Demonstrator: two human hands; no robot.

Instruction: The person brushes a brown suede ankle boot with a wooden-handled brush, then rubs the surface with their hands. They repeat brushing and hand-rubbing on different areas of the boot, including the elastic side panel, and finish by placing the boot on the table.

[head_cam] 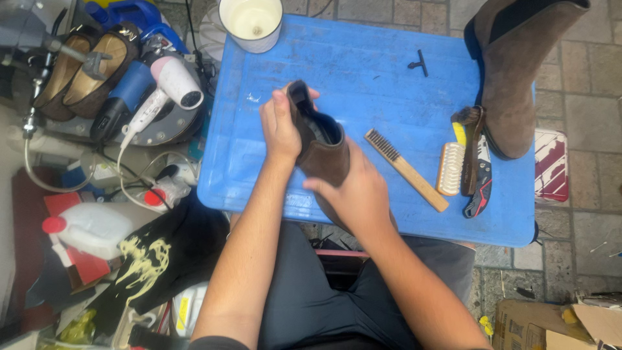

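A brown suede ankle boot [322, 153] is held over the blue plastic lid [363, 84] on my lap. My left hand [280, 123] grips the boot's shaft at its opening, thumb along the rim. My right hand [355, 194] wraps the lower part of the boot from the near side, hiding the foot and sole. The matching brown boot [515, 78] stands at the lid's far right corner.
A wooden wire brush [405, 170], a pale bristle brush [450, 168] and a pair of pliers [478, 175] lie right of my hands. A white cup [251, 23] stands at the back. Left are a hair dryer [170, 84], a power tool [123, 97], shoes [84, 71] and a white jug [91, 228].
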